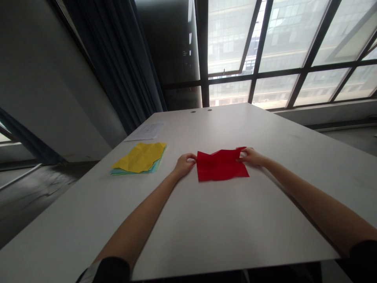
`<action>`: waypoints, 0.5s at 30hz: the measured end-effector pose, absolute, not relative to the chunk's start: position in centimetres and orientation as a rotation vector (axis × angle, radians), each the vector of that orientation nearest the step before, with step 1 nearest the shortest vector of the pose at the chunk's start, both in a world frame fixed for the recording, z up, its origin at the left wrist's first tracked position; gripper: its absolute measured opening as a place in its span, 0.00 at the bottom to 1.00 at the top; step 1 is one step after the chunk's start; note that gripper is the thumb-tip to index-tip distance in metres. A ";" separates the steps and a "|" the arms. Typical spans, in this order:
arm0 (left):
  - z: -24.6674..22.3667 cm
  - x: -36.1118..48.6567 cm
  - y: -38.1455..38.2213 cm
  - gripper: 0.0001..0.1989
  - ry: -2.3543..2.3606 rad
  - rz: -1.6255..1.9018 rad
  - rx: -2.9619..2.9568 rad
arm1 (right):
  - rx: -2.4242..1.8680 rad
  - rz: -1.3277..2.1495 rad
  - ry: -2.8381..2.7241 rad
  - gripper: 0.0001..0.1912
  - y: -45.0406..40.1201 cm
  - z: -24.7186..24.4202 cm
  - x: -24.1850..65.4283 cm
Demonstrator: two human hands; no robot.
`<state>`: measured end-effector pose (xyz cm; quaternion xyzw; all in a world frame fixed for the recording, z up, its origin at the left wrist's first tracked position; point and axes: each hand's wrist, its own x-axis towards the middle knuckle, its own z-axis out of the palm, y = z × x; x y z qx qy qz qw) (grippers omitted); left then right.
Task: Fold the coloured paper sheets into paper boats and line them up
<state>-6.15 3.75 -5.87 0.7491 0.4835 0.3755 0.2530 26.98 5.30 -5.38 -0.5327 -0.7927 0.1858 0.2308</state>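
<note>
A sheet of red paper (220,166) with fold creases is at the middle of the white table, its top edge wavy and partly raised. At its left edge, my left hand (185,163) pinches the upper corner between thumb and fingers. My right hand (249,156) grips the upper right part, where the paper bends over near the fingertips. Both forearms reach in from the near side of the table.
Creased yellow paper (140,157) lies on top of green-blue sheets (156,167) to the left. Behind it is a printed white sheet (145,131) by the left edge of the table (224,224). A dark curtain (118,59) and windows stand beyond.
</note>
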 end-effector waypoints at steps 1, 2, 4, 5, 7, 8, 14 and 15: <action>-5.8 -6.2 3.7 0.07 1.324 1.002 2.059 | -1.435 0.563 -2.171 0.18 5.3 -5.4 27.0; -5.7 -6.2 3.6 0.08 1.338 0.980 2.081 | -1.413 0.602 -2.165 0.17 5.4 -5.4 27.0; -5.7 -6.2 3.6 0.09 1.372 0.937 2.133 | -1.391 0.615 -2.163 0.15 5.4 -5.4 27.0; -5.7 -6.1 3.5 0.10 1.391 0.925 2.165 | -1.390 0.603 -2.169 0.13 5.5 -5.4 27.0; -5.7 -6.1 3.5 0.10 1.434 0.924 2.231 | -1.399 0.561 -2.189 0.12 5.6 -5.6 27.1; -5.7 -6.0 3.4 0.11 1.452 0.920 2.259 | -1.406 0.537 -2.199 0.12 5.6 -5.7 27.1; -5.2 -5.4 2.7 0.14 1.480 0.836 2.309 | -1.417 0.451 -2.230 0.13 6.0 -6.3 27.4; -5.0 -5.2 2.6 0.14 1.480 0.849 2.303 | -1.412 0.449 -2.237 0.13 6.0 -6.4 27.4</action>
